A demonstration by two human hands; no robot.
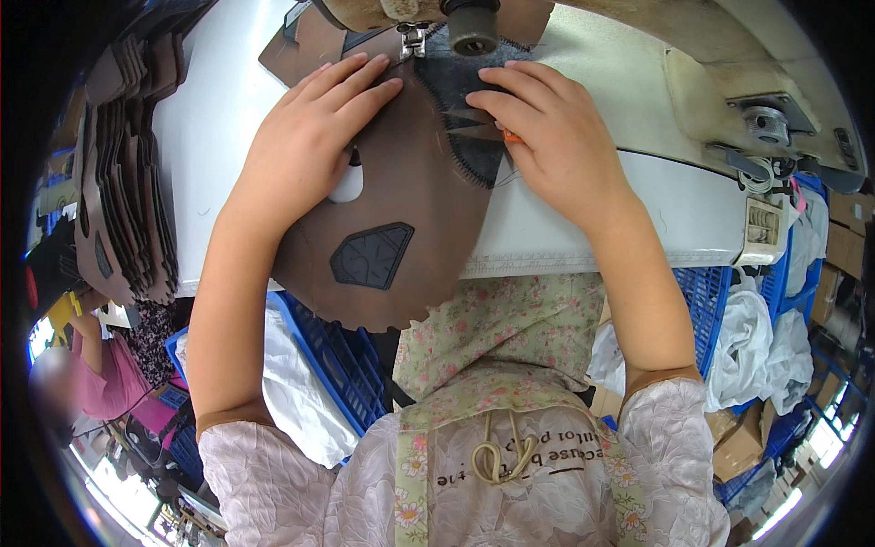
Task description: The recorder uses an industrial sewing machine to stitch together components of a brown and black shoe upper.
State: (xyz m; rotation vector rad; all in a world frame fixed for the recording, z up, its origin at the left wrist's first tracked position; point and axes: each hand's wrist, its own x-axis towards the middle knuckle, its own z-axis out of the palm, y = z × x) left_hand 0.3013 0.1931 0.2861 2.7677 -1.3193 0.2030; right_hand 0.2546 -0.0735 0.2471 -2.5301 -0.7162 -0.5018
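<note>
A brown leather-like shoe-upper piece lies on the white sewing table, its scalloped edge hanging over the front. It bears a dark angular patch and an oval cut-out. My left hand rests flat on it with fingers stretched toward the presser foot. A dark lining piece with zigzag stitching along its edge joins it on the right. My right hand lies over that lining, fingers forward. Tucked under this hand are what look like thread snips, orange-handled and mostly hidden.
The sewing machine head overhangs the far edge. More brown pieces lie beyond my left hand; a tall stack of them stands at the left. Blue crates with white bags are below the table. Another person sits at far left.
</note>
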